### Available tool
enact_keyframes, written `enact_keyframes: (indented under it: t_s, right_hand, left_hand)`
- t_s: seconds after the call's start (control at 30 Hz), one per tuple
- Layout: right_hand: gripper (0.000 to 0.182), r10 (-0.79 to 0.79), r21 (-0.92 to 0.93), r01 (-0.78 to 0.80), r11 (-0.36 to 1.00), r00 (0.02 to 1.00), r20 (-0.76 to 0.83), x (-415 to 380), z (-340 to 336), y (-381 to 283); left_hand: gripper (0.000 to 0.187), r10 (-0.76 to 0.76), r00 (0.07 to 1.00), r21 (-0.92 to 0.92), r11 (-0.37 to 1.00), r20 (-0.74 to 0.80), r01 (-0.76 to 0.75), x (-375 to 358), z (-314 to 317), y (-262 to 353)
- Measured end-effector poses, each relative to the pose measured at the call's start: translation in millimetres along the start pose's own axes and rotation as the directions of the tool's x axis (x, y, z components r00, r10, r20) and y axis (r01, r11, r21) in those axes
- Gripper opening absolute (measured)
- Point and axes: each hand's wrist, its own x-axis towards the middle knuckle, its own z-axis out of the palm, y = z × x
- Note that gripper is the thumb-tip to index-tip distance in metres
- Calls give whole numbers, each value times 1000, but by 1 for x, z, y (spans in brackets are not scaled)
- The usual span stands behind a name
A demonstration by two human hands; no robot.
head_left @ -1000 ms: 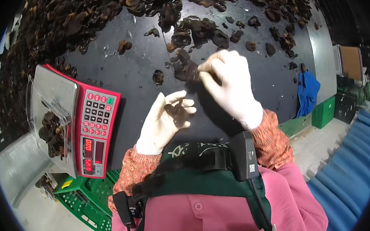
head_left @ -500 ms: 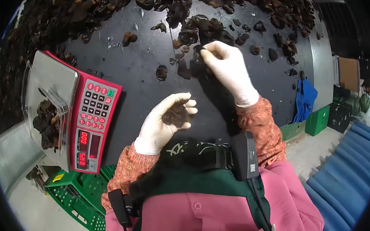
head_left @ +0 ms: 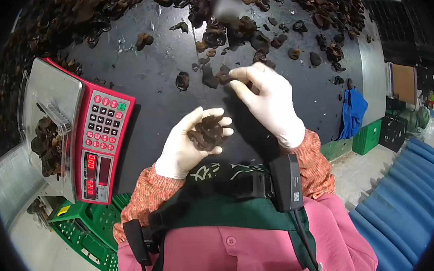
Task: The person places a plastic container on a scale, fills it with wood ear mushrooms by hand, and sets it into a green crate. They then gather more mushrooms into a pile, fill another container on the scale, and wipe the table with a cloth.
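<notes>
My left hand [head_left: 176, 150], in a white glove, is palm up with its fingers curled around a small pile of dark brown wood ear mushrooms [head_left: 208, 134]. Above the table, my gloved right hand [head_left: 270, 96] pinches at a brownish wood ear piece [head_left: 224, 75] with thumb and forefinger. Just beside that piece lies another dark wood ear [head_left: 210, 77]. A single curled one [head_left: 182, 80] rests farther left on the dark table [head_left: 154, 101].
At left stands a red scale [head_left: 106, 127] with lit digits, a clear plastic box [head_left: 50, 146] of wood ears on its pan. A large heap of wood ears [head_left: 85, 10] lines the table's far side. A green crate [head_left: 87, 232] sits below, a blue cloth [head_left: 353, 112] at right.
The pile in my left palm looks larger and more exposed. My right hand has come slightly down and nearer, its fingertips now at a brownish piece. The whole view has shifted a little.
</notes>
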Motion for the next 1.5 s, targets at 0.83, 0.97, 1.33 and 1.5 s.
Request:
enact_keyframes:
  t_s: [0.83,0.97,1.33,1.5]
  right_hand:
    - [27,74,160,-93,983,990,124,24,34,-13]
    - [26,-8,407,-286,867,810,587,26,-11,-49]
    - [14,-34,70,29,997,997,76,35,74,-28]
    - [15,-271,63,264,962,952,144,-13,34,-38]
  left_hand:
    - [56,59,998,26,998,9,-59,-12,-2,6]
    - [64,19,999,-199,980,-46,-28,-13,9,10]
    - [49,142,988,26,990,-56,-140,-21,-18,0]
    - [51,45,989,39,998,-138,-40,-23,-20,0]
